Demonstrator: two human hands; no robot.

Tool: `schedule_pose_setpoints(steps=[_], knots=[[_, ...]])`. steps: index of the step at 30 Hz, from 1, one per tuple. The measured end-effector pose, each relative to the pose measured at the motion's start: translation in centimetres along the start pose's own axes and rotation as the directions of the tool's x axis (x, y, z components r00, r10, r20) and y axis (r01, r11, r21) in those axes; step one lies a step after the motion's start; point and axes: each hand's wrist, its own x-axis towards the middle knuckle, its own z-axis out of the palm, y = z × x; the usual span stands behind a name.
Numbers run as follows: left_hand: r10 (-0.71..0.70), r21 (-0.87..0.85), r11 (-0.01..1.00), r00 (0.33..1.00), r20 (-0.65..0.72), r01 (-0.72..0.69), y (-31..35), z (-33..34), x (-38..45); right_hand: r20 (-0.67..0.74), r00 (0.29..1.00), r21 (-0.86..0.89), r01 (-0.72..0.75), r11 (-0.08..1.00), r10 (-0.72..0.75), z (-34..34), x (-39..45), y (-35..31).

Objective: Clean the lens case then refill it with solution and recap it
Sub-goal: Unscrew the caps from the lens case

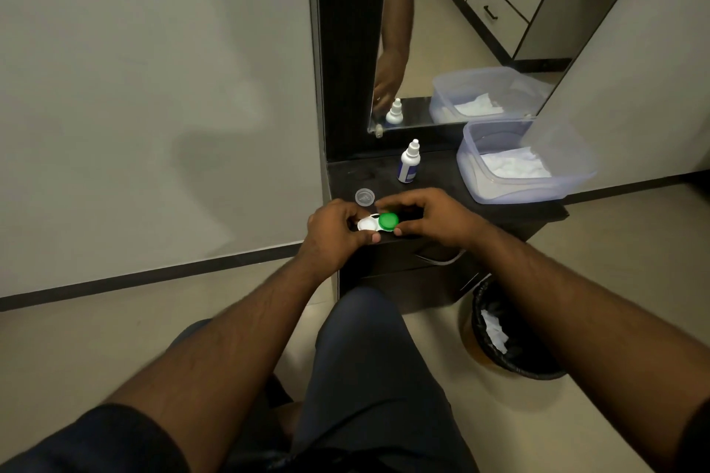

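I hold the lens case (374,223) level over the counter (442,184) edge, its long axis running between my hands: left hand (335,230) gripping the white end, right hand (434,217) pinching the green cap (388,221), nearer.

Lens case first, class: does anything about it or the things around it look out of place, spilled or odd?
Nothing spilled or damaged. The lens case, held by the left hand and right hand, has only its green cap on; a clear cap lies loose on the dark cabinet top behind it.
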Motion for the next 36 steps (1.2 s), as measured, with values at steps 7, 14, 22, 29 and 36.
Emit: schedule_pose_setpoints(steps=[7,14,22,29,36], knots=[[0.01,-0.017,1.0,1.0,-0.014,-0.011,-0.3,0.1,0.0,0.012,1.0,-0.386,-0.009,0.922,0.015,-0.6,0.9,-1.0],[0.026,-0.01,1.0,0.999,-0.023,-0.027,-0.4,0.3,0.0,0.157,0.987,-0.457,0.051,0.888,0.024,-0.3,1.7,-1.8],[0.017,0.015,1.0,1.0,-0.009,-0.017,-0.4,0.2,0.1,-0.043,0.999,-0.329,-0.008,0.944,-0.007,-1.1,0.4,-1.6],[0.006,0.012,1.0,1.0,0.005,-0.006,-0.5,0.1,0.1,-0.405,0.907,-0.02,-0.133,0.991,0.113,-0.5,0.9,0.2],[0.0,0.026,1.0,1.0,0.007,0.0,-0.2,0.0,0.0,-0.295,0.955,-0.25,-0.063,0.966,-0.014,0.0,1.6,0.7]])
